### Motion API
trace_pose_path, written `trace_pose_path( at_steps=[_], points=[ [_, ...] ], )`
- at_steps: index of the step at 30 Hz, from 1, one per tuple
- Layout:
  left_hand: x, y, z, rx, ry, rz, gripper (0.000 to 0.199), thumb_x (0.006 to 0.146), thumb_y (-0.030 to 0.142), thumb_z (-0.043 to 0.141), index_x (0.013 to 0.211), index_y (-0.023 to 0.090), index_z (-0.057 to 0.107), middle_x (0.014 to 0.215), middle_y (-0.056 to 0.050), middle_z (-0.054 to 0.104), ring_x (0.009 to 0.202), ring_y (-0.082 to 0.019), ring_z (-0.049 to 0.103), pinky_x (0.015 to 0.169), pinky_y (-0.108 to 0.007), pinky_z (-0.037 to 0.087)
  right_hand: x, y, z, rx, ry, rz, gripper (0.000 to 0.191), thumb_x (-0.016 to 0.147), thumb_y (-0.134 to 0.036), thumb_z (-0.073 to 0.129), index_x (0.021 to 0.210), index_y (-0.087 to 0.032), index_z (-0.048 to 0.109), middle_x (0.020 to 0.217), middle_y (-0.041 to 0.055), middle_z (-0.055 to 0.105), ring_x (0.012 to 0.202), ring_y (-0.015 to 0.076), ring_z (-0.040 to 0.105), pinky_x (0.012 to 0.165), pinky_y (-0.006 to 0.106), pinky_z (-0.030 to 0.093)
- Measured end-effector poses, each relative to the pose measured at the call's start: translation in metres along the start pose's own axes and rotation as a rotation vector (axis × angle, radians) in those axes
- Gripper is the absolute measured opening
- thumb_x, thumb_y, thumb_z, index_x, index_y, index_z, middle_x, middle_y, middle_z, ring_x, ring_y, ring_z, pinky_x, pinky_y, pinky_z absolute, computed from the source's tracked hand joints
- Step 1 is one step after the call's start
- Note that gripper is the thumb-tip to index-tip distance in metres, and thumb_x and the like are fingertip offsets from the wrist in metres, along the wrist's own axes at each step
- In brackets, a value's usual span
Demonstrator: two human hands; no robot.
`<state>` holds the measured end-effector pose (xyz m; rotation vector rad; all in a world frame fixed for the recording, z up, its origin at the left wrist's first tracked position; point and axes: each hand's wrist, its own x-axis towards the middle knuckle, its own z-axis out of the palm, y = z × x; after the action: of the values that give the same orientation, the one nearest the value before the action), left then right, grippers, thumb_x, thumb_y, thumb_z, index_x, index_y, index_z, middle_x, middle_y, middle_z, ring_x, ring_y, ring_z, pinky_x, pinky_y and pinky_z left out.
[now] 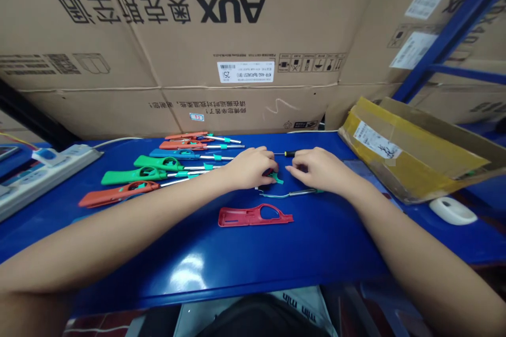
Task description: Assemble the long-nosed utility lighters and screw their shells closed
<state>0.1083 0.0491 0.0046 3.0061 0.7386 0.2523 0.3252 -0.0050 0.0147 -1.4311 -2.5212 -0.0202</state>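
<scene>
My left hand [255, 167] is closed around a small teal plastic piece [278, 178], whose end sticks out past the fingertips. My right hand [318, 168] hovers just across from it, fingers curled and thumb apart, with nothing visible between them. Behind its fingers lies a thin screwdriver [290, 154] with a black and yellow handle. Below both hands rests a metal lighter tube [303, 192] with a pale wire; its right end is partly hidden by my right hand. Nearer me, a red lighter casing half [253, 216] lies with its hollow inside up.
Several long-nosed lighters lie at the left, among them a green lighter [134, 176] and an orange one [118, 194]. A white power strip [51, 176] is farther left. At right stand an opened yellow-taped carton [415, 152] and a white mouse [453, 210]. A large cardboard box [177, 63] closes the back.
</scene>
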Motion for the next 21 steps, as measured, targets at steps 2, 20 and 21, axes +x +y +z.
trace_pose_path(
  at_steps=[2, 20, 21],
  points=[
    [0.003, 0.0, 0.003, -0.017, -0.007, -0.017, 0.021, 0.085, 0.033, 0.075, 0.099, 0.017, 0.076, 0.097, -0.008, 0.07, 0.094, -0.026, 0.061, 0.078, -0.034, 0.046, 0.0, -0.001, 0.0, 0.003, 0.005, 0.004, 0.033, 0.093, -0.027, 0.057, 0.062, -0.019, 0.058, 0.069, 0.0019, 0.061, 0.06, 0.0137, 0.049, 0.06, 0.031, 0.029],
    [-0.065, 0.01, -0.014, -0.611, 0.14, -0.278, 0.026, 0.085, 0.038, 0.073, 0.098, 0.015, 0.071, 0.087, -0.003, 0.076, 0.076, -0.015, 0.07, 0.069, -0.026, 0.055, -0.002, -0.044, 0.01, 0.539, 0.027, -0.043, 0.025, 0.096, -0.031, 0.058, 0.078, -0.019, 0.069, 0.076, 0.0, 0.072, 0.069, 0.0129, 0.063, 0.065, 0.024, 0.046],
    [-0.071, 0.012, -0.013, -0.64, 0.147, -0.297, 0.026, 0.084, 0.038, 0.074, 0.098, 0.015, 0.071, 0.087, -0.004, 0.076, 0.076, -0.015, 0.07, 0.069, -0.026, 0.055, -0.003, -0.048, 0.011, 0.594, 0.029, -0.052, 0.021, 0.094, -0.029, 0.06, 0.08, -0.019, 0.071, 0.079, 0.001, 0.074, 0.072, 0.0138, 0.064, 0.069, 0.025, 0.047]
  ],
)
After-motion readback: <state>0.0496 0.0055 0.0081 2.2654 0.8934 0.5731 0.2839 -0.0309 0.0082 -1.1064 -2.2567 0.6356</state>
